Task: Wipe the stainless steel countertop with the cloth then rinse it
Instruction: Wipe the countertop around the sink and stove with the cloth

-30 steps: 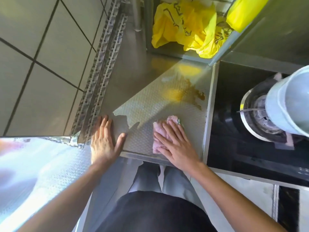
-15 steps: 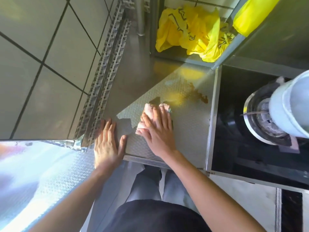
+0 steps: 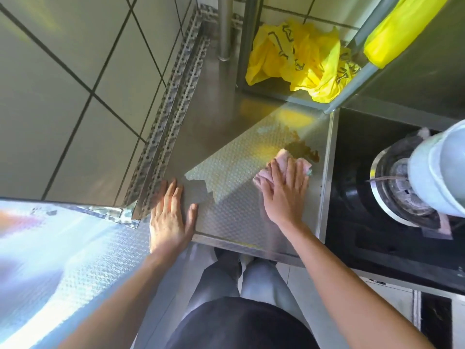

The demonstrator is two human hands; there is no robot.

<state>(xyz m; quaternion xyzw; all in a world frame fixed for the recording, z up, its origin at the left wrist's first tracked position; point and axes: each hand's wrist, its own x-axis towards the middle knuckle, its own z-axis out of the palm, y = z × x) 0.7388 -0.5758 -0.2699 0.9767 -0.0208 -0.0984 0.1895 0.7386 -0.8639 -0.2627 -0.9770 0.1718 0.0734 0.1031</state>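
**A:** Cloth (image 3: pixel 283 164) first: where have you got it?

**B:** Under my right hand (image 3: pixel 283 193). The fingers lie flat and spread on top, pressing it down rather than gripping it. It sits bunched on the right part of the stainless steel tabletop (image 3: pixel 234 197), its far edge touching the brown spill (image 3: pixel 303 150).

**A:** And the left hand (image 3: pixel 171 217)?

**B:** Released, palm down on the near left part of the tabletop, holding nothing. I judge it to be a brace, well apart from the cloth.

**A:** So how do I do this stroke well?

**B:** I'd keep the palm weight over the cloth and push straight through the spill, then draw back toward the near edge, so the stain gets lifted rather than smeared toward the back. The embossed surface will likely hold liquid in its dimples, so I'd overlap passes and turn the cloth to a clean face.

**A:** Anything further out to mind?

**B:** The raised steel edge just right of the cloth, then the black cooktop (image 3: pixel 364 222) with its burner (image 3: pixel 400 195); I'd stop short of that lip. Behind the spill sits a yellow plastic bag (image 3: pixel 294 59) on a rack. The rinse is not yet begun, and I see no tap.
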